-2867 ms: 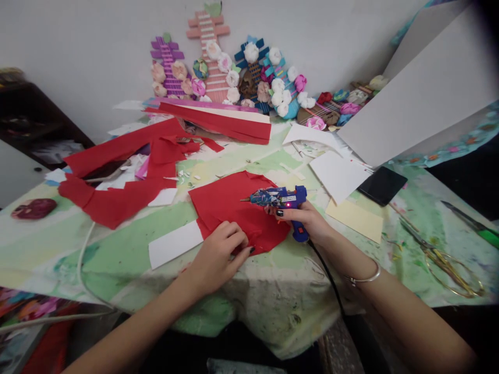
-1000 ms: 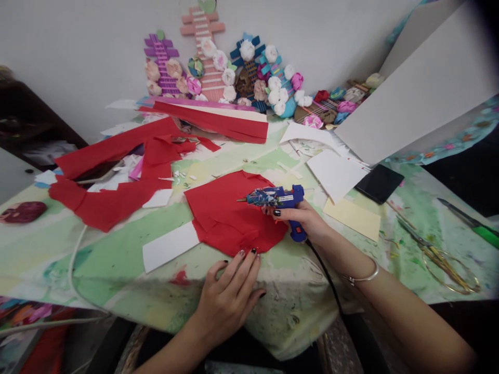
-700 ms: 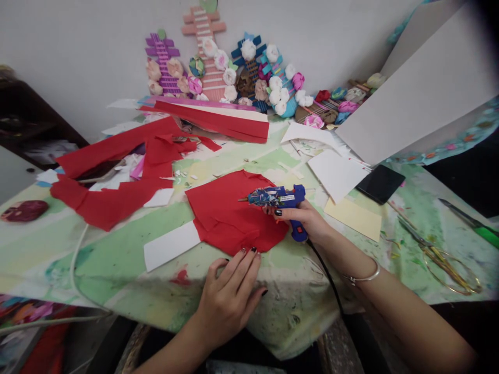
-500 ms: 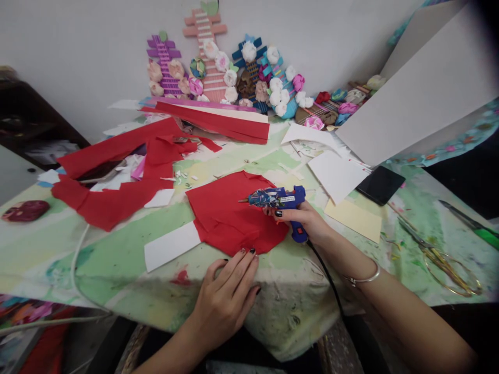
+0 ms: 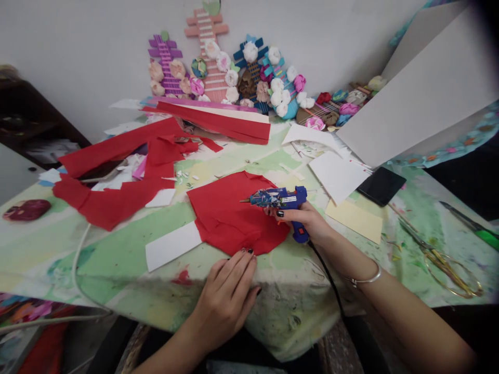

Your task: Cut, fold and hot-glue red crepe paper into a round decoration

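Note:
My right hand (image 5: 306,218) is closed round the handle of a blue hot glue gun (image 5: 283,198), its nozzle pointing left above a red paper-covered shape (image 5: 230,202). The red shape lies flat near the table's front edge, rounded on the right, with a white card strip (image 5: 173,246) sticking out at its lower left. My left hand (image 5: 230,291) rests with fingers stretched out, the fingertips on the front edge of the red piece. The glue gun hides part of the red surface, and a black cord runs down from its handle.
Red paper scraps (image 5: 117,202) lie to the left. Gold-handled scissors (image 5: 448,265), a black phone-like slab (image 5: 382,185), white card (image 5: 337,174) and yellow paper (image 5: 354,221) are on the right. Flower-decorated guitar shapes (image 5: 212,62) lean against the wall. A pale cable (image 5: 78,259) crosses the left side.
Almost nothing differs. Both hands, the glue gun and the red piece hold their places; the whole view has shifted very slightly.

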The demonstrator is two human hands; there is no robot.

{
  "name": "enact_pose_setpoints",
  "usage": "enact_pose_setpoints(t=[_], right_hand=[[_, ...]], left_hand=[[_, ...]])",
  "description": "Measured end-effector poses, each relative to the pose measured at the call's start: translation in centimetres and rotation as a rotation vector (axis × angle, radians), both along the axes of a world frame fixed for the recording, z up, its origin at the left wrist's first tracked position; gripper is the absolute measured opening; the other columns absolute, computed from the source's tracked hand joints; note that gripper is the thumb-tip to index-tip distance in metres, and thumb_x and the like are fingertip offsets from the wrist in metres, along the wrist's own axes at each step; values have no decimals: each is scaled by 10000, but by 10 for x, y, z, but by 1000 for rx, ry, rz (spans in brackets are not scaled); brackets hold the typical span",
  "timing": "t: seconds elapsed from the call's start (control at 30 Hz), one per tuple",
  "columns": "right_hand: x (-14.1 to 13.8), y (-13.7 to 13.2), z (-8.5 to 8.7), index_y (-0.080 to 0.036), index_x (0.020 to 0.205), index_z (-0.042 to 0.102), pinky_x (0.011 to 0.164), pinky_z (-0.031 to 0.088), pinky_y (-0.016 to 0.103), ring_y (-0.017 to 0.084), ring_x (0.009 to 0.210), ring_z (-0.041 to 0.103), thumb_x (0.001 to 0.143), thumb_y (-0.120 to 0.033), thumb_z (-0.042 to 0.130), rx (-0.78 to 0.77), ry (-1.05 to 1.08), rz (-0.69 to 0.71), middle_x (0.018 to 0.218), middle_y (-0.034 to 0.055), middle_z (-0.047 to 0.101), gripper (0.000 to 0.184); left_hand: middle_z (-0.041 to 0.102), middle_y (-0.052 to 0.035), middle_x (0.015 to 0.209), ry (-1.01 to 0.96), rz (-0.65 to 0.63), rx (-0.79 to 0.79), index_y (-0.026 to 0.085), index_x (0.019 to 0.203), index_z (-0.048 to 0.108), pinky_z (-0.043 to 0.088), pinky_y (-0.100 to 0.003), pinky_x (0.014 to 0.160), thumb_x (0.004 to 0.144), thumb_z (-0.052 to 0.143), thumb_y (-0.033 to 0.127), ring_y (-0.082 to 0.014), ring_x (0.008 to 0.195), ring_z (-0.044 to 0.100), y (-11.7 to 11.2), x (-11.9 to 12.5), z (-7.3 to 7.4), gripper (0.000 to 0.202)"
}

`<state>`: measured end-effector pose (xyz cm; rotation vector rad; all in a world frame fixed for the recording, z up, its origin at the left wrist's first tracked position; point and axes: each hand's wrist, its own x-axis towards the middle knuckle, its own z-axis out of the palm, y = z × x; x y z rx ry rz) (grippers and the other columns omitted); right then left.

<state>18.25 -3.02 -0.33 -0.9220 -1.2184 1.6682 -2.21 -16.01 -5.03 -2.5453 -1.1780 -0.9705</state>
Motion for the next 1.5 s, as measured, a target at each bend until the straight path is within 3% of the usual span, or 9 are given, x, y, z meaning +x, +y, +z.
enact_pose_setpoints(t=[0.1,0.3,0.53,0.83,1.13,1.5], right_hand=[[-1,0,1,-177,827,731,837,459,339,219,847,635,578,-239,768,1,-16,-8,815,20,723,259],[-1,-1,5,-190,819,731,824,458,325,207,855,632,579,-233,764,12,-4,13,814,10,721,246],[0,-1,3,-186,841,730,820,474,327,210,861,631,588,-235,762,20,-16,16,831,13,726,260],[-2,-3,9,-195,828,734,807,472,319,215,863,632,583,-239,760,-14,-17,8,826,13,726,251],[-1,-3,7,-189,800,731,777,476,311,209,848,630,586,-233,759,-6,-7,15,823,10,725,220],[-2,-1,6,-190,853,731,814,475,335,229,893,647,580,-233,772,1,22,13,857,21,734,279]], left_hand=[[615,-192,1211,20,-9,7,2,1228,545,384,-410,970,858,577,148,-297,1183,508,-2,-3,-1,399],[627,-116,1208,35,167,-40,105,1254,576,353,-468,959,855,600,328,-347,1124,482,-4,8,-1,458],[651,-102,1132,39,267,-22,147,1206,620,333,-480,923,850,592,392,-334,1059,475,-5,17,0,434],[662,-129,1086,16,246,-9,105,1155,646,319,-518,913,852,586,335,-351,1048,448,-2,21,12,385],[645,-120,1095,4,238,-7,162,1166,651,329,-548,923,830,613,310,-360,1060,455,-3,19,4,369],[651,-119,1077,24,252,-6,157,1161,651,306,-560,943,830,600,331,-351,1052,457,-2,22,9,377]])
